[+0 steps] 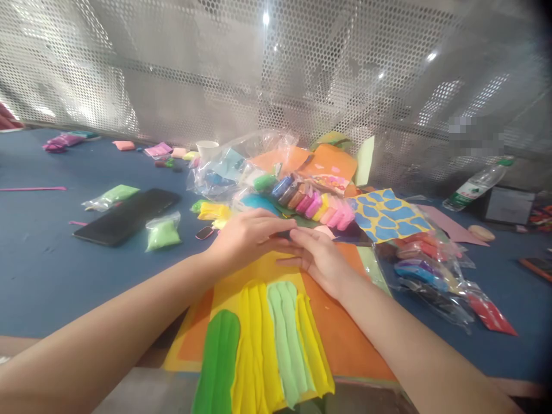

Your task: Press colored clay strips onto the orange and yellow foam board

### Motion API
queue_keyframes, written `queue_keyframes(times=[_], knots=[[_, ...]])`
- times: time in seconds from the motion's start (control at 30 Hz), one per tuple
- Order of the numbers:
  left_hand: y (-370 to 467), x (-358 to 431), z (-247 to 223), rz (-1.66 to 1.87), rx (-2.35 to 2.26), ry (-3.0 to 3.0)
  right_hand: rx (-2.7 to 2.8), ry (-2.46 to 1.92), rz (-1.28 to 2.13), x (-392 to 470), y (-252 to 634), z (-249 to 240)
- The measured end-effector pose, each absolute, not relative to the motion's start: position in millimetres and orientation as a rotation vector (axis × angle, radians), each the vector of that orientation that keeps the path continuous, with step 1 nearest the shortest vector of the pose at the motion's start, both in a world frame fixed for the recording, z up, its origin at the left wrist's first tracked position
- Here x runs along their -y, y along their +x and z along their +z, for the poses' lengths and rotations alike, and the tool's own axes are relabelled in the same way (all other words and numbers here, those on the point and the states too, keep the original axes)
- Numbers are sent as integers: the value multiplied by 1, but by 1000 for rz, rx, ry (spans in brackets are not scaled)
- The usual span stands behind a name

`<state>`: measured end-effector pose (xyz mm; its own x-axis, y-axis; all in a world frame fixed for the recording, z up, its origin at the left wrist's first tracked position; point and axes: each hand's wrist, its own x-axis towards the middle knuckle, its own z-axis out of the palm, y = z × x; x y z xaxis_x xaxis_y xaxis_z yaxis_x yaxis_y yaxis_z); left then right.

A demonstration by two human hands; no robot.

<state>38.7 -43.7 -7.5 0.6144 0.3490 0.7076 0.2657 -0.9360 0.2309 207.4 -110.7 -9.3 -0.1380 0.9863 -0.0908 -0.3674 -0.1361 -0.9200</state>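
Note:
My left hand (252,237) and my right hand (322,259) meet over the paper sheets, fingers stretched out and overlapping at the tips. No object shows in either hand, though the space between the palms is partly hidden. Below them lie ridged bands of modelling clay: a dark green band (218,362), a wide yellow band (254,345), a pale green band (288,342) and a narrow yellow band (315,348). These lie side by side and reach past the table's near edge. Under them are a yellow sheet (259,269) and an orange sheet (345,333).
Beyond my hands sits a row of coloured clay packs (317,206). A blue-and-yellow patterned sheet (388,215) lies to their right, above bagged clay (425,273). Left are a black phone (129,215) and a green clay bag (164,232). A bottle (476,185) leans by the perforated metal screen (302,69).

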Motion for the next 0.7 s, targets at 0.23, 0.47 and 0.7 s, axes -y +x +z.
queue_keyframes(times=[0.23, 0.47, 0.7], knots=[[37, 47, -5, 1381, -412, 2595, 930, -783, 1720, 113, 210, -8], [41, 51, -6, 1156, -329, 2757, 1007, -849, 1565, 112, 208, -14], [40, 49, -6, 1116, -454, 2549, 994, -882, 1619, 114, 209, -11]])
